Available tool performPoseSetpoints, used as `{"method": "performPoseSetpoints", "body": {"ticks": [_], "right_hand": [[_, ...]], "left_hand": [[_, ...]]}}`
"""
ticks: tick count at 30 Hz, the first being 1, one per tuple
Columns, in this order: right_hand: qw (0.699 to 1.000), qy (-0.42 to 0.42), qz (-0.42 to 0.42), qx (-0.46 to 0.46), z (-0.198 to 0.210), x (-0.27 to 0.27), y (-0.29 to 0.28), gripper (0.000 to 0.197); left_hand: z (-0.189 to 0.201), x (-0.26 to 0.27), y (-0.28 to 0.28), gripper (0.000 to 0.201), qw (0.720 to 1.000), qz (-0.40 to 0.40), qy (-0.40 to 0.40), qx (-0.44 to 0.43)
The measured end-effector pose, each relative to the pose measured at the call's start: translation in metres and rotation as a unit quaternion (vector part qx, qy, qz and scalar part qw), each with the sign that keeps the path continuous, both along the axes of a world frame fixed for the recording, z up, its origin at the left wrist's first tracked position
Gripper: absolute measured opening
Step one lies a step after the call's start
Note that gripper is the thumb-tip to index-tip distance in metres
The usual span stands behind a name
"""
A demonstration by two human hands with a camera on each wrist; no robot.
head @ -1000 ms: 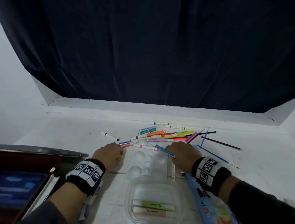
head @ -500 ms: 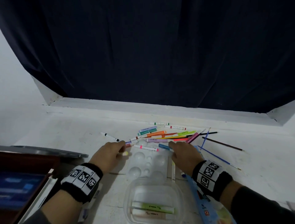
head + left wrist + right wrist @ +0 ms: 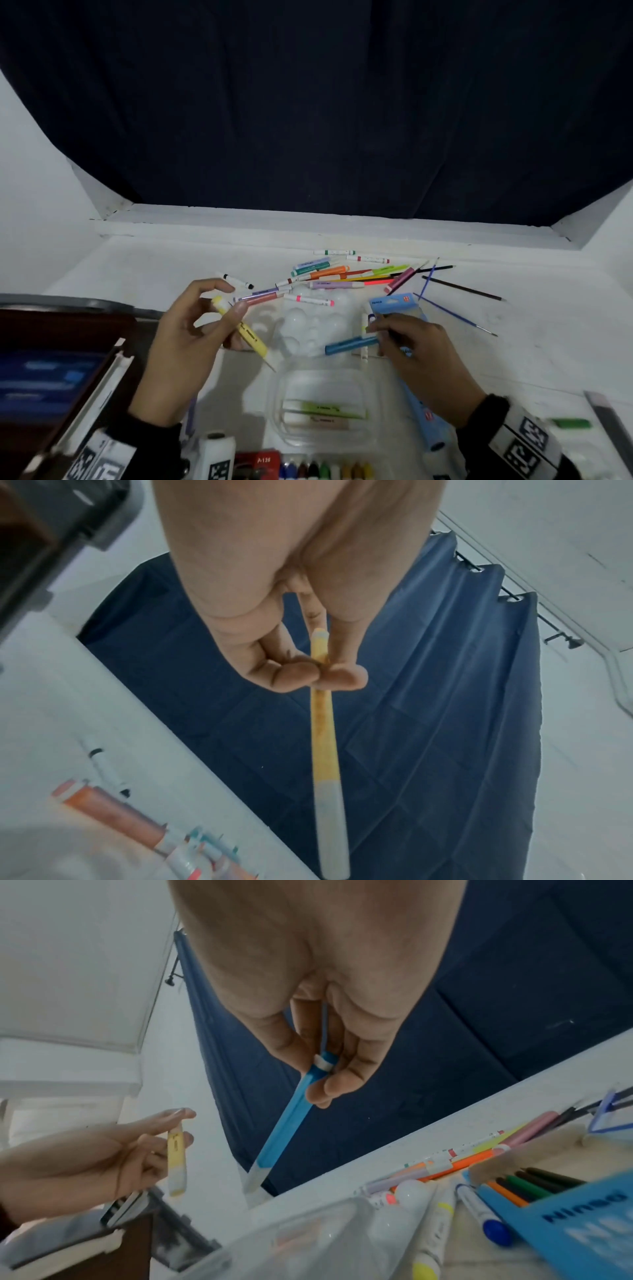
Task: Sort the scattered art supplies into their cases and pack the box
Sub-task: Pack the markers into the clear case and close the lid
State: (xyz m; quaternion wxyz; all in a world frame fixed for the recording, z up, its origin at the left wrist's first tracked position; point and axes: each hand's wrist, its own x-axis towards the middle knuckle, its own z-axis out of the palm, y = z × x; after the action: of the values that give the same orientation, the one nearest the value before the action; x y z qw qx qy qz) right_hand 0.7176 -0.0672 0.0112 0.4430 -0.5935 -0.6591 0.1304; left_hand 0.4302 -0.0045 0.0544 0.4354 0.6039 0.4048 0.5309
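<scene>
My left hand (image 3: 219, 318) pinches a yellow highlighter (image 3: 245, 332) (image 3: 323, 737) above the white table, its tip slanting down toward the clear plastic case (image 3: 322, 407). That case holds a green and a peach highlighter (image 3: 325, 409). My right hand (image 3: 387, 334) pinches a blue highlighter (image 3: 349, 345) (image 3: 284, 1129) that points left, just beyond the case. A pile of coloured markers (image 3: 339, 275) lies farther back, behind a white paint palette (image 3: 308, 325). A blue marker box (image 3: 394, 303) (image 3: 561, 1218) with pens inside lies under my right hand.
A dark wooden box (image 3: 51, 370) stands open at the left edge. Thin paint brushes (image 3: 459, 289) lie at the right of the pile. A row of paint pots (image 3: 325, 471) and a white bottle (image 3: 217, 455) sit at the near edge. A dark curtain (image 3: 325, 120) hangs behind.
Both hands have lifted off the table and drawn back from the pile, the left now holding the yellow highlighter and the right the blue one. The head view has tipped downward.
</scene>
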Motion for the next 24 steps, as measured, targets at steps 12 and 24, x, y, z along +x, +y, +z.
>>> {"method": "performPoseSetpoints", "body": {"ticks": [12, 24], "right_hand": [[0.987, -0.119, 0.088, -0.059, -0.03, -0.011, -0.024, 0.022], [0.984, -0.148, 0.065, -0.07, -0.026, -0.008, -0.018, 0.015]], "left_hand": [[-0.051, 0.017, -0.02, 0.014, 0.983, -0.067, 0.148, -0.084], [-0.041, 0.022, 0.005, 0.016, 0.91, -0.137, 0.39, -0.032]]}}
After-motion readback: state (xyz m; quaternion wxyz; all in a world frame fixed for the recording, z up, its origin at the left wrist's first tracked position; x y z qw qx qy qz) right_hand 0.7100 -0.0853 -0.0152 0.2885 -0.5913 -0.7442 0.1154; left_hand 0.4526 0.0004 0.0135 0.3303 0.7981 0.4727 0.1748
